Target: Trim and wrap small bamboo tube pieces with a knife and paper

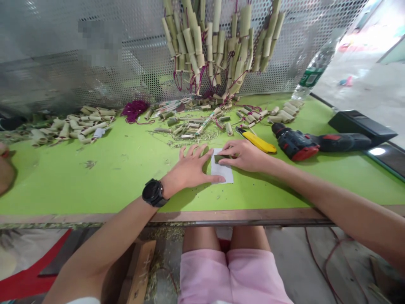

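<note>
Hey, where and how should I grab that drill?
Probably the handle, from above on your near side with your right hand. The drill lies on its side, and the handle is its slim stretch between the thick body and the wide base.

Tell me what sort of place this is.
Probably a bamboo-craft workshop: strung bamboo tubes hang behind the green worktop, where a cordless drill and a yellow utility knife lie.

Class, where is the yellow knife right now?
In the head view, the yellow knife lies on the green table, right of centre, between the right hand and the drill.
</note>
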Demonstrator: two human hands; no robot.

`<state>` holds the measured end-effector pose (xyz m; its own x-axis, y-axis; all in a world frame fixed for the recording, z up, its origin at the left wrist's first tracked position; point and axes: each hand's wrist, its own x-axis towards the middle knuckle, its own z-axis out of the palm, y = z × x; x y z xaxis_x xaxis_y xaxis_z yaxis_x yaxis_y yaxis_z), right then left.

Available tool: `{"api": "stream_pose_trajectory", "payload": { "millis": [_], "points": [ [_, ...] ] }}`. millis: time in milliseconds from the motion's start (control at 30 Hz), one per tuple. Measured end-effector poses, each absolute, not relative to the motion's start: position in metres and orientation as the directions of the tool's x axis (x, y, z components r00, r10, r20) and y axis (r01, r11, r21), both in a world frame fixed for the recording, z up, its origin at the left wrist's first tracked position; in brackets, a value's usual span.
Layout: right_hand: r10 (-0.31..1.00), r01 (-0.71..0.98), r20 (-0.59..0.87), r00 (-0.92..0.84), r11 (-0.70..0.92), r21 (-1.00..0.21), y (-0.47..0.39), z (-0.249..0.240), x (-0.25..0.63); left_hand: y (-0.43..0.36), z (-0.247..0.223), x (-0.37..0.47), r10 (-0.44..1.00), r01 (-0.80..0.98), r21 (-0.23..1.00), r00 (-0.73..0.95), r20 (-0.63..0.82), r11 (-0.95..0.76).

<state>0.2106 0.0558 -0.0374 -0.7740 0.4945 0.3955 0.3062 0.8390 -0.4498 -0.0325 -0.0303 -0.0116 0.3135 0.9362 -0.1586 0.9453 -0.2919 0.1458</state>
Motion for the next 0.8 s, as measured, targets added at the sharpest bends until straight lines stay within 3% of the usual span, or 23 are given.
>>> {"api": "stream_pose_trajectory", "payload": {
  "millis": [167, 467, 667, 800],
  "points": [
    [0.536, 0.340, 0.430, -0.726, 0.824, -0.454, 0.061, -0.040, 0.208, -0.029, -0.013, -0.032, 0.940, 0.946, 0.150, 0.308, -0.147, -0.287],
    [0.618, 0.431, 0.272, -0.738, 0.741, -0.514, 0.051, -0.020, 0.210, -0.028, -0.011, -0.032, 0.936, 0.950, 0.139, 0.302, -0.182, -0.279],
    [0.562, 0.416, 0.235, -0.793, 0.782, -0.464, 0.046, -0.016, 0.212, -0.029, -0.010, -0.032, 0.934, 0.951, 0.138, 0.300, -0.193, -0.277],
    [0.501, 0.322, 0.258, -0.826, 0.795, -0.514, 0.042, -0.013, 0.215, -0.029, -0.011, -0.032, 0.935, 0.953, 0.142, 0.293, -0.200, -0.268]
  ]
}}
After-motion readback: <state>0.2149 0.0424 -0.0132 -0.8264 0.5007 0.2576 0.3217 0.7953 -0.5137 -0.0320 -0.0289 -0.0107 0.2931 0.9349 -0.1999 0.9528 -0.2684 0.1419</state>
